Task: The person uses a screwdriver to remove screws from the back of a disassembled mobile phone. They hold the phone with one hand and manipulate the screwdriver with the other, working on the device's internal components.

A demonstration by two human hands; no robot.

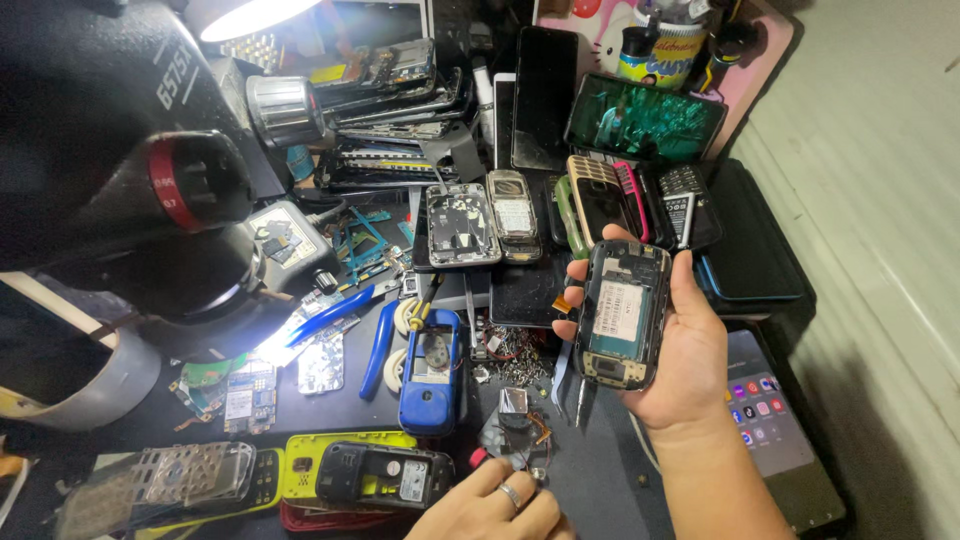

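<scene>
Setting: a phone repair workshop, one crowded work station. Evidence:
- Dark desk (600,480) covered edge to edge with opened handsets, bare circuit boards (322,362) and a heap of small loose screws and metal parts (515,350).
- Stack of stripped smartphone frames (390,110) piled at the back; a row of old keypad phones (600,195) beside them.
- Stereo microscope (130,170) at left, its lit ring casting a bright patch on the boards under it.
- Hand tools among the parts: blue-handled pliers (378,345), blue tweezers (335,312).
- Yellow phone shells (345,460) and a keypad frame (160,480) at the near edge.
- A propped smartphone (645,118) playing video at the rear.
</scene>
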